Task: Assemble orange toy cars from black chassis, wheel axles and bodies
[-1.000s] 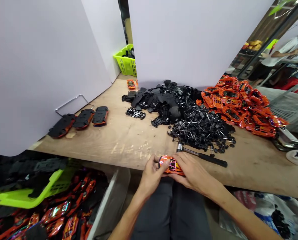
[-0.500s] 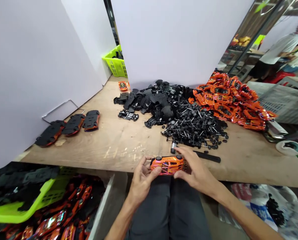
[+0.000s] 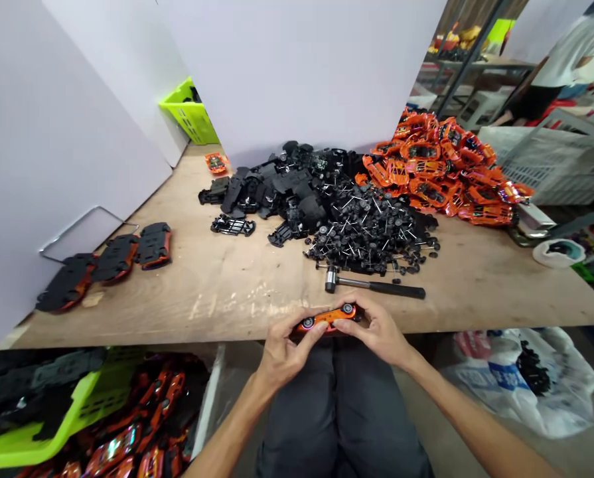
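Note:
An orange toy car [image 3: 328,318] with black wheels is held at the near edge of the wooden table [image 3: 217,292], above my lap. My left hand [image 3: 283,350] grips its left end with thumb and fingers closed round it. My right hand [image 3: 380,333] pinches its right end. The car lies sideways, its side with two wheels facing up. A small hammer [image 3: 371,285] lies on the table just beyond my hands.
Behind the hammer lies a heap of black wheel axles [image 3: 371,232], black chassis parts [image 3: 281,186] and orange car bodies [image 3: 441,166]. Three assembled cars [image 3: 112,259] lie upside down at left. Green baskets [image 3: 32,411] and a bin of finished cars [image 3: 137,431] sit below left. A person stands far right.
Both hands have turned the car over from roof-up to its side, wheels now showing. The view has shifted, so the table sits higher and further left.

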The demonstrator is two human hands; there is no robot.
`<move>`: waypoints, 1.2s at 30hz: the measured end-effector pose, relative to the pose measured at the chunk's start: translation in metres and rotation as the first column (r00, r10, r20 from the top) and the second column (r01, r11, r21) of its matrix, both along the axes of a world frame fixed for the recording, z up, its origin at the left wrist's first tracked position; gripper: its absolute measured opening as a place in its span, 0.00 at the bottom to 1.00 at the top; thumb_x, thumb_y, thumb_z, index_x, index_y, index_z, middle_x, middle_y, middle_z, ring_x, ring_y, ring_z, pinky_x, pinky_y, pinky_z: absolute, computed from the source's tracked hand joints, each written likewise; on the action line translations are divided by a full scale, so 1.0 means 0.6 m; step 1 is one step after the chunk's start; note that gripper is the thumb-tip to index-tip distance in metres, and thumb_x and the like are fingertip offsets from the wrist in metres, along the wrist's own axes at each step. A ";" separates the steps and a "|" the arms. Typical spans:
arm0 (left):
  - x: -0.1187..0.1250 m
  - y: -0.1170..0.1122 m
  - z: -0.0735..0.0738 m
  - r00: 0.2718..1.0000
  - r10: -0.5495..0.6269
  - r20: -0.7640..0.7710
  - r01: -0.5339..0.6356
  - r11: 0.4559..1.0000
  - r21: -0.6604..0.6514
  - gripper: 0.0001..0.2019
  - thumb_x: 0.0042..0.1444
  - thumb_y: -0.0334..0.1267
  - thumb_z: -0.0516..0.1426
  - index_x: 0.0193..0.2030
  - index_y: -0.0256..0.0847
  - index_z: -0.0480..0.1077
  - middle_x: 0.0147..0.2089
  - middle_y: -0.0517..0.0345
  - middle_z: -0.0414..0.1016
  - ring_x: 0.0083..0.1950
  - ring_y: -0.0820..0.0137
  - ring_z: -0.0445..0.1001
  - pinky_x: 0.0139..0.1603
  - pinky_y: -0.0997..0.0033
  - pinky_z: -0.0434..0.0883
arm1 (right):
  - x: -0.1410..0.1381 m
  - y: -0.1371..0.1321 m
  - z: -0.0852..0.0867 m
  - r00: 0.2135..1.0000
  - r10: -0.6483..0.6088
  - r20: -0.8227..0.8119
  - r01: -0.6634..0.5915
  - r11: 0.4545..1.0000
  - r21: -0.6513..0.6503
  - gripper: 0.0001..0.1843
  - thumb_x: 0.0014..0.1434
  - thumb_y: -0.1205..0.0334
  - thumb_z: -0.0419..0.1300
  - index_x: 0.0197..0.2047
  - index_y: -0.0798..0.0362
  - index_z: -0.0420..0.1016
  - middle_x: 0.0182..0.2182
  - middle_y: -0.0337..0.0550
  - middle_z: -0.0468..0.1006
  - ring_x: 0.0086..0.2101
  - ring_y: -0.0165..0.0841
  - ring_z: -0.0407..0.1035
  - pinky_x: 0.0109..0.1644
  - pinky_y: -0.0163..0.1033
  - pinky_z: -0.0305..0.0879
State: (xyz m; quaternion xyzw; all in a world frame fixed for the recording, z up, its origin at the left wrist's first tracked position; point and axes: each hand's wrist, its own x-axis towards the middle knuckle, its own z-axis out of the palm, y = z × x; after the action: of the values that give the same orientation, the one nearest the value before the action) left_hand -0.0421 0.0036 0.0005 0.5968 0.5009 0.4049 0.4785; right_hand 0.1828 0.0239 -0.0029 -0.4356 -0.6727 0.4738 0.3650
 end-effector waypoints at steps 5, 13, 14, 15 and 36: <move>0.001 0.016 0.033 0.915 -0.214 -0.341 0.267 0.957 0.116 0.13 0.65 0.45 0.61 0.53 0.44 0.79 0.47 0.47 0.83 0.48 0.54 0.80 0.53 0.60 0.72 | -0.009 -0.002 -0.003 0.997 -0.064 -0.040 0.063 0.998 -0.029 0.13 0.66 0.50 0.67 0.48 0.48 0.79 0.43 0.43 0.80 0.45 0.40 0.75 0.53 0.45 0.71; 0.059 0.024 0.013 0.665 0.039 -0.745 0.304 0.898 0.318 0.10 0.65 0.47 0.61 0.41 0.43 0.75 0.37 0.47 0.80 0.39 0.56 0.78 0.41 0.62 0.68 | 0.000 -0.006 -0.029 0.986 -0.140 -0.087 0.138 0.990 -0.033 0.20 0.57 0.52 0.75 0.48 0.48 0.76 0.43 0.40 0.80 0.44 0.38 0.76 0.52 0.43 0.75; 0.060 0.022 0.010 0.654 0.074 -0.752 0.310 0.882 0.356 0.11 0.66 0.48 0.60 0.40 0.43 0.75 0.36 0.48 0.80 0.37 0.57 0.78 0.40 0.63 0.67 | -0.003 -0.010 -0.030 0.981 -0.183 -0.066 0.184 0.983 0.005 0.18 0.57 0.53 0.74 0.46 0.48 0.76 0.42 0.40 0.80 0.43 0.38 0.76 0.51 0.43 0.75; 0.059 0.019 0.008 0.652 0.110 -0.750 0.309 0.865 0.396 0.11 0.67 0.47 0.60 0.39 0.43 0.75 0.35 0.49 0.80 0.36 0.58 0.78 0.39 0.64 0.67 | -0.007 -0.014 -0.031 0.972 -0.229 -0.048 0.231 0.972 0.050 0.15 0.58 0.54 0.74 0.45 0.49 0.77 0.40 0.40 0.81 0.42 0.38 0.76 0.50 0.42 0.75; 0.011 0.002 0.034 0.956 0.157 0.247 -0.142 0.987 -0.076 0.16 0.55 0.46 0.70 0.44 0.40 0.75 0.40 0.55 0.79 0.42 0.66 0.77 0.45 0.70 0.71 | -0.023 0.010 0.022 0.983 -0.057 0.173 -0.015 0.921 0.389 0.13 0.69 0.67 0.58 0.56 0.46 0.73 0.50 0.46 0.80 0.51 0.41 0.76 0.56 0.45 0.75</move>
State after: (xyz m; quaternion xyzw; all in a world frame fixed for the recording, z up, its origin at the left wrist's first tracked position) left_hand -0.0358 0.0048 0.0210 0.4867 0.4911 0.4981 0.5233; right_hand 0.1691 0.0298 0.0102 -0.4027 -0.7790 0.2856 0.3866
